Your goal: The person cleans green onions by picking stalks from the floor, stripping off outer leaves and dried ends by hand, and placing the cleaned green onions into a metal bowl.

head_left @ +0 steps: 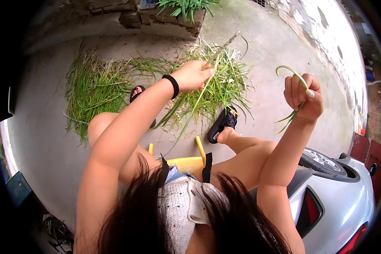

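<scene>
The left hand is above the floor, fingers closed around long stalks; one end points up and away, and thin green leaves trail below the grip toward the lap. The right hand is raised well apart on the other side, with thumb and fingers pinching a curled stalk whose green tips hang beneath.

A loose pile of leaves and pale stems spreads on the floor behind the left hand, which hides part of it. A denser green heap lies to its left, joined to it by scattered strands. The left sandal is at this heap's edge, partly covered by the forearm; the right sandal stands at the near edge of the loose pile.

A yellow stool shows between the legs, and dark hair hangs over the lap. Beyond the piles, a leafy bunch rests on a brick ledge. A silver car stands close by on the right, near a pale wall.
</scene>
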`<move>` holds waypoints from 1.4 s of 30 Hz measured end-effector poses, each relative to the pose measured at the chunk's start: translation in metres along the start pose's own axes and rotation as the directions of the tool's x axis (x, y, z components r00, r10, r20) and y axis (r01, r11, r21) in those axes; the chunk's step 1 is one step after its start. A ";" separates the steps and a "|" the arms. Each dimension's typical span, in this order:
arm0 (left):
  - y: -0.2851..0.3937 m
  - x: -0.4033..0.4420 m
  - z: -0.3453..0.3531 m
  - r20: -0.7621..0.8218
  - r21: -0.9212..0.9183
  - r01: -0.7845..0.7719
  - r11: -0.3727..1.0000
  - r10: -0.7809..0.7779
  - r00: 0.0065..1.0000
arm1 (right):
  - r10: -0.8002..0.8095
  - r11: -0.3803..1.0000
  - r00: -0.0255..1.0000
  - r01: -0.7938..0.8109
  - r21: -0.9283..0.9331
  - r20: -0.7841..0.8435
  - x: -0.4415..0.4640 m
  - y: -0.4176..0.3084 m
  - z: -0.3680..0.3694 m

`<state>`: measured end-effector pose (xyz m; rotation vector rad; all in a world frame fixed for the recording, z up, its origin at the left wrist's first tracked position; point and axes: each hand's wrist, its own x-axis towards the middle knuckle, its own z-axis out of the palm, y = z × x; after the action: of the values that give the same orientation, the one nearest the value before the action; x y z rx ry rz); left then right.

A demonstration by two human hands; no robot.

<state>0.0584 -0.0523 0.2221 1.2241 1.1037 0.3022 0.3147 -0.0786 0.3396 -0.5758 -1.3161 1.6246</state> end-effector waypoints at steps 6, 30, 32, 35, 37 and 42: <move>0.028 -0.014 0.008 0.173 -0.513 -0.023 0.858 0.130 0.976 | 0.354 0.878 0.929 -0.371 -0.302 -0.111 0.007 0.010 0.019; 0.026 -0.014 -0.006 0.158 -0.936 0.008 0.351 0.399 0.903 | 0.226 0.756 0.894 -0.411 -0.510 -0.386 0.035 0.078 0.071; 0.027 -0.017 -0.005 0.197 -0.937 0.047 0.347 0.412 0.889 | 0.265 0.788 0.894 -0.417 -0.453 -0.361 0.035 0.086 0.069; 0.024 -0.014 -0.004 0.249 -0.931 0.079 0.357 0.461 0.852 | 0.315 0.826 0.887 -0.431 -0.362 -0.338 0.035 0.085 0.065; 0.022 -0.013 -0.004 0.268 -0.925 0.088 0.370 0.472 0.840 | 0.349 0.850 0.869 -0.452 -0.272 -0.352 0.035 0.084 0.063; 0.024 -0.019 -0.003 0.174 -0.788 -0.066 0.612 0.325 0.929 | 0.218 0.845 0.873 -0.393 -0.363 -0.437 0.035 0.074 0.059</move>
<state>0.0557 -0.0551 0.2527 0.5611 0.4461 0.6639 0.2235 -0.0763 0.2957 -1.3813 -1.3422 1.3567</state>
